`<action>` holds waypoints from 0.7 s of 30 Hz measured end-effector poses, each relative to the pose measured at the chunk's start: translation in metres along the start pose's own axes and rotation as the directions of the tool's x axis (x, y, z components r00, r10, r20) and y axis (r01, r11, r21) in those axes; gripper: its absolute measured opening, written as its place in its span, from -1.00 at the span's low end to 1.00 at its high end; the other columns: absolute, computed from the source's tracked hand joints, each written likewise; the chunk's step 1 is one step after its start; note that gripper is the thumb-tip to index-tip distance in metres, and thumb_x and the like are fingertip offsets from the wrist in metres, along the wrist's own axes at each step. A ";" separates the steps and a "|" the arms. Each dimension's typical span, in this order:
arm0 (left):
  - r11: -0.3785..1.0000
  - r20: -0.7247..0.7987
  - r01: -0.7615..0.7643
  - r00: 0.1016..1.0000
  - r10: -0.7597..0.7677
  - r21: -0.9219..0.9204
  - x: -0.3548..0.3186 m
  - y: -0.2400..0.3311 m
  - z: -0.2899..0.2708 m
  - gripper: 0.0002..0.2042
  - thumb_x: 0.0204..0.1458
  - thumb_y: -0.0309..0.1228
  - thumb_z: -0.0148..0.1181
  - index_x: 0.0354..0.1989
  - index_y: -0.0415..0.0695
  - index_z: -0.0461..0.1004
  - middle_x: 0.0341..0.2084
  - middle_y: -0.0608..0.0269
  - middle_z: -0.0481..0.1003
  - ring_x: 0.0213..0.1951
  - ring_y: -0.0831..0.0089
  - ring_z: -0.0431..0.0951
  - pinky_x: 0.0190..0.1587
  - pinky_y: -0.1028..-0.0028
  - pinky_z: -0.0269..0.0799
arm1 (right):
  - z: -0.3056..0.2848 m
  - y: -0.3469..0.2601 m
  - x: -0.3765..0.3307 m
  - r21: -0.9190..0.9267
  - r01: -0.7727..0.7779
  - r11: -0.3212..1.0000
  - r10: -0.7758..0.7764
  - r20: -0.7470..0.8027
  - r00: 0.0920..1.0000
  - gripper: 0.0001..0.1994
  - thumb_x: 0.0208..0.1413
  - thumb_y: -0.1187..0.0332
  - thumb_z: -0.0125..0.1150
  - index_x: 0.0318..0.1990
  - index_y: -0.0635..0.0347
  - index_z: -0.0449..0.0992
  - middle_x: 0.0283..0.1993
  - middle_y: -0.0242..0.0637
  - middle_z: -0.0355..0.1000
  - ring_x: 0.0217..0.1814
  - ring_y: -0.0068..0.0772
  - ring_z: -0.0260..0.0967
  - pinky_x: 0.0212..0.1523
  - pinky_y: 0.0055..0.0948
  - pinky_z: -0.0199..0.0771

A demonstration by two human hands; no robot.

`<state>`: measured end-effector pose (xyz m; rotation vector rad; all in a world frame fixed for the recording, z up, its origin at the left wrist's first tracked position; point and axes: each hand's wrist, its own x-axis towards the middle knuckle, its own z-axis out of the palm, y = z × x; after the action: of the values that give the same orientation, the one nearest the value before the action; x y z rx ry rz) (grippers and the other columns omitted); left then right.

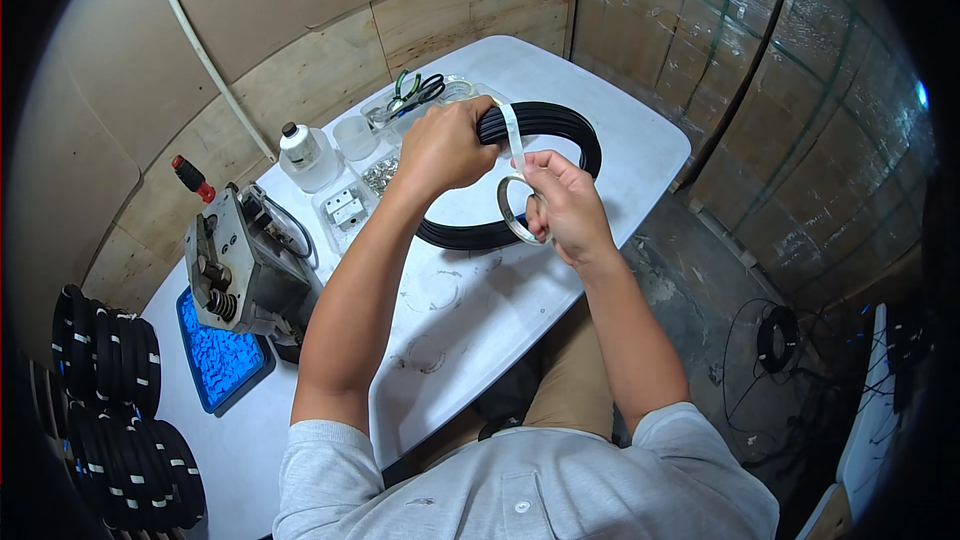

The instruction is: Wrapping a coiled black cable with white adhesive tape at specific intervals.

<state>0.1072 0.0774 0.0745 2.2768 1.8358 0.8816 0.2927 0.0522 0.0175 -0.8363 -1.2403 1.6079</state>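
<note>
A coil of black cable [562,120] is raised over the white table. My left hand [445,143] is closed around the coil's far left part. A strip of whitish tape [512,130] crosses the bundle just right of those fingers and runs down toward a tape roll [507,208]. My right hand [566,202] pinches this roll, its fingers partly inside the ring. The coil's near side [465,237] hangs lower, close to the tabletop. Part of the coil is hidden behind my hands.
On the white table [640,140] stand a bottle [298,145], a clear cup [354,137], a box of small metal parts [380,175], scissors [425,90], a bench machine [245,255] and a tray of blue pieces [220,350]. Taped black coils [125,460] are stacked at left.
</note>
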 end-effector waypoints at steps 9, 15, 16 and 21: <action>0.999 0.027 0.046 0.999 -0.046 0.011 -0.001 0.004 0.003 -0.80 -0.07 -0.34 0.33 -0.23 0.01 0.66 -0.38 0.01 0.67 -0.24 -0.05 0.69 -0.16 0.05 0.57 | 0.000 0.016 0.016 -0.035 -0.016 0.999 0.014 -0.070 0.997 -0.79 0.40 0.23 0.24 -0.11 0.20 0.51 -0.42 -0.38 0.48 -0.52 -0.58 0.45 -0.57 -0.55 0.44; 0.999 0.043 0.034 0.999 -0.033 -0.012 -0.002 0.000 0.006 -0.81 -0.08 -0.38 0.28 -0.25 -0.01 0.65 -0.36 -0.03 0.67 -0.22 -0.10 0.67 -0.15 0.02 0.56 | 0.001 0.021 0.040 -0.157 0.081 0.984 -0.102 -0.134 0.986 -0.88 0.34 0.38 0.24 -0.11 0.23 0.59 -0.35 -0.38 0.53 -0.39 -0.56 0.49 -0.44 -0.51 0.53; 1.000 0.051 0.006 0.999 -0.005 -0.025 -0.002 -0.002 0.005 -0.82 -0.07 -0.38 0.28 -0.25 -0.04 0.64 -0.37 -0.05 0.66 -0.22 -0.12 0.66 -0.14 0.01 0.55 | 0.003 0.021 0.043 -0.169 0.084 0.982 -0.110 -0.151 0.982 -0.89 0.33 0.40 0.24 -0.11 0.21 0.61 -0.34 -0.39 0.54 -0.36 -0.57 0.49 -0.40 -0.48 0.52; 0.989 -0.038 -0.146 0.989 0.145 -0.028 -0.004 -0.010 0.008 -0.80 -0.07 -0.41 0.33 -0.29 -0.21 0.55 -0.46 -0.15 0.59 -0.32 -0.17 0.61 -0.26 0.03 0.48 | 0.002 0.016 0.049 -0.189 0.066 0.980 -0.101 -0.181 0.978 -0.92 0.28 0.45 0.27 -0.15 0.19 0.65 -0.32 -0.41 0.57 -0.32 -0.57 0.50 -0.36 -0.47 0.50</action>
<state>0.1023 0.0787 0.0619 2.4171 1.6740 0.9698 0.2695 0.0956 0.0029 -1.0136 -1.2809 1.3284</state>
